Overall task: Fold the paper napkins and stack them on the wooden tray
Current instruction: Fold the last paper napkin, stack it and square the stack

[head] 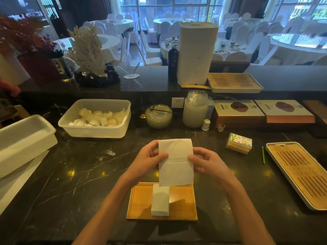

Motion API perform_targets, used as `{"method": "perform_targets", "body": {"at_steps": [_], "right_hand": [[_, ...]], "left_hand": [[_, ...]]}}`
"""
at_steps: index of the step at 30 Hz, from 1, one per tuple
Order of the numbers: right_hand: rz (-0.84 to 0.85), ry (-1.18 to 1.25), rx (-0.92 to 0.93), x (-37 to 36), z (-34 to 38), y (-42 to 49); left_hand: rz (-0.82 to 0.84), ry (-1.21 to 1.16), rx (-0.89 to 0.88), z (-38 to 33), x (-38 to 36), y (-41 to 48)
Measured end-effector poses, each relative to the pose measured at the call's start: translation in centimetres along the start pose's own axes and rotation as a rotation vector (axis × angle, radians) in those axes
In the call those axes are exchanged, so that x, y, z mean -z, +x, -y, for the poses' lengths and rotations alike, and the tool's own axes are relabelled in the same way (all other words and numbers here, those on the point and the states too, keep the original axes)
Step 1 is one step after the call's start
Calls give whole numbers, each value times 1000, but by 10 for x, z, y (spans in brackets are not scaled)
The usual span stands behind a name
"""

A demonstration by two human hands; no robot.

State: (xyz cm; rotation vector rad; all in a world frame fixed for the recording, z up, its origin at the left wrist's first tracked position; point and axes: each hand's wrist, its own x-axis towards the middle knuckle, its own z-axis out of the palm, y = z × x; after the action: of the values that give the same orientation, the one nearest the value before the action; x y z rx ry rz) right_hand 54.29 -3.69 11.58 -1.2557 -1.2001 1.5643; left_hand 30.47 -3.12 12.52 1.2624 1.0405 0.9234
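Note:
A white paper napkin [176, 163] hangs upright above the counter, held by both sides. My left hand [148, 160] pinches its left edge and my right hand [207, 163] pinches its right edge. A crease runs across its middle. Below it, near the counter's front, lies a flat wooden tray [139, 202] with a narrow stack of folded white napkins [160, 202] on it. The held napkin's lower edge covers the top of that stack.
A napkin packet [238, 143] and a green pen [263, 154] lie to the right, beside a slatted tea tray [299, 172]. A plastic tub [95, 119] of white rings sits at the back left, a white box [23, 142] at far left, jars [194, 110] behind.

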Motion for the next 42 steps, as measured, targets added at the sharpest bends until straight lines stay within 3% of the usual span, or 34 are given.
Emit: {"method": "perform_targets", "body": {"at_steps": [17, 31, 38, 42], "right_hand": [[-26, -2, 91, -2, 4, 5], [-79, -16, 109, -3, 7, 10], [-98, -40, 176, 0, 6, 10], [-129, -49, 214, -1, 8, 12]], "left_hand": [[16, -60, -23, -6, 2, -2], [-64, -33, -22, -7, 0, 7], [3, -10, -104, -6, 5, 10], [17, -120, -81, -4, 7, 10]]}}
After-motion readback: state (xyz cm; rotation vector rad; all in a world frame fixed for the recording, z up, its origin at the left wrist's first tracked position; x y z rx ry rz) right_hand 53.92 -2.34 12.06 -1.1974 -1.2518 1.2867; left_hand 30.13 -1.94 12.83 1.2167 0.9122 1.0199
